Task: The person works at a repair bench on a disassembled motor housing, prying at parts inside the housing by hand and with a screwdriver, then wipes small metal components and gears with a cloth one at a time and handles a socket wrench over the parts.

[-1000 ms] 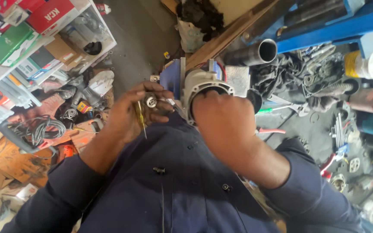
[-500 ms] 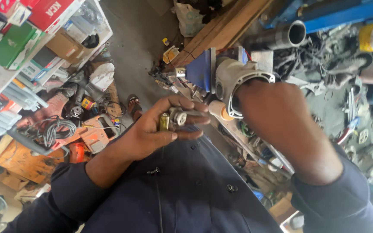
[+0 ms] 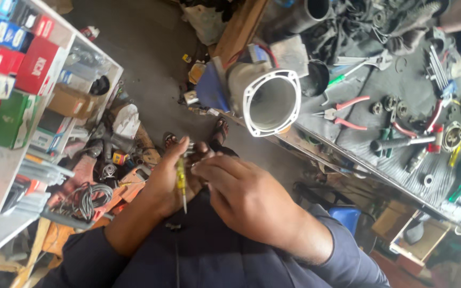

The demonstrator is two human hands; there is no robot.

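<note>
Both hands meet at the chest: the left hand clamped on a yellow screwdriver, the right hand pinching a small metal part beside it.

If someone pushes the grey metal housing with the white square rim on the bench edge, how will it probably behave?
The housing looks like thick cast metal, so probably heavy and stiff. Its round body lies sideways, overhanging the workbench edge, so a push might roll it or drop it. The square rim may limit rolling.

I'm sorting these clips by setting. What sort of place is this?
Most likely a small repair workshop: a grey bench strewn with red-handled pliers, a pale metal cylindrical housing at its edge, shelves of boxed parts, and a yellow-handled screwdriver in the left hand.
</note>
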